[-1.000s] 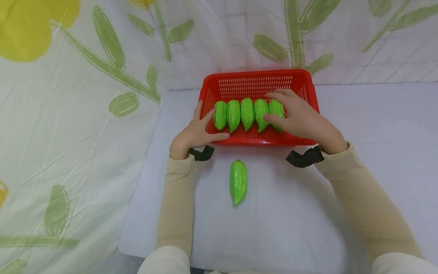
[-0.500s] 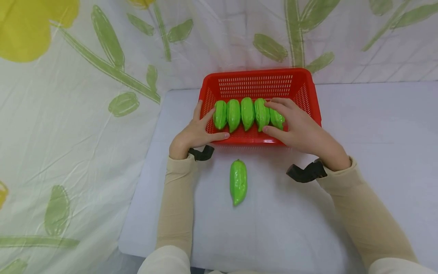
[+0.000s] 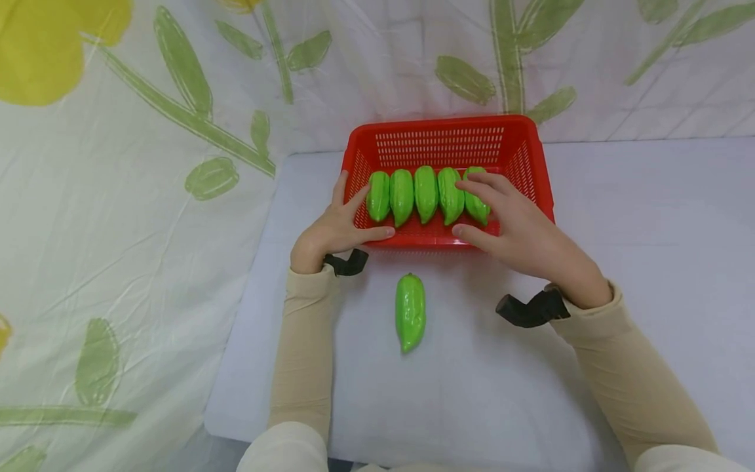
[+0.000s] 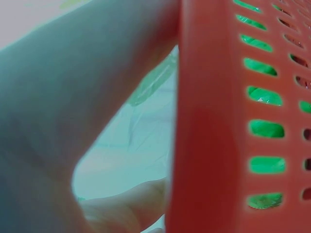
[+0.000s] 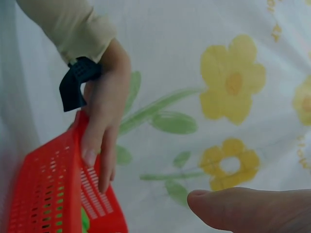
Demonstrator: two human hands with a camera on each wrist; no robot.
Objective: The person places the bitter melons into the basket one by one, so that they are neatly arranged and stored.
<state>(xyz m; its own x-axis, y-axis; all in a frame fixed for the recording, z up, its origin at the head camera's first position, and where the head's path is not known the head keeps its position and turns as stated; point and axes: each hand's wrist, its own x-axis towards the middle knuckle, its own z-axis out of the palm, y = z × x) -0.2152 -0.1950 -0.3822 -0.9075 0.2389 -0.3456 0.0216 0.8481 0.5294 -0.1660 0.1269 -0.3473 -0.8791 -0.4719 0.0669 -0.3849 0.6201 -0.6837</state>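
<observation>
A red slotted plastic basket (image 3: 439, 239) holds a row of several glossy green, ridged, pointed pieces like toy gourds (image 3: 426, 195). My left hand (image 3: 330, 229) rests on its front left corner, thumb along the front rim and straight fingers over the left side. In the left wrist view that hand is blurred against the red wall. Over the basket's right end my right hand (image 3: 522, 229) is spread, fingers partly covering the rightmost green gourd (image 3: 476, 206); contact cannot be told. Only the right thumb (image 5: 238, 208) shows in the right wrist view.
One more green gourd (image 3: 410, 313) lies on the white table (image 3: 495, 393) in front of the basket. A curtain (image 3: 401, 72) printed with flowers and leaves hangs behind and to the left. Each wrist carries a black strap-like mount (image 3: 348, 262).
My right hand has drawn back toward the front and slightly right, uncovering more of the rightmost gourd. The left hand stays on the basket corner.
</observation>
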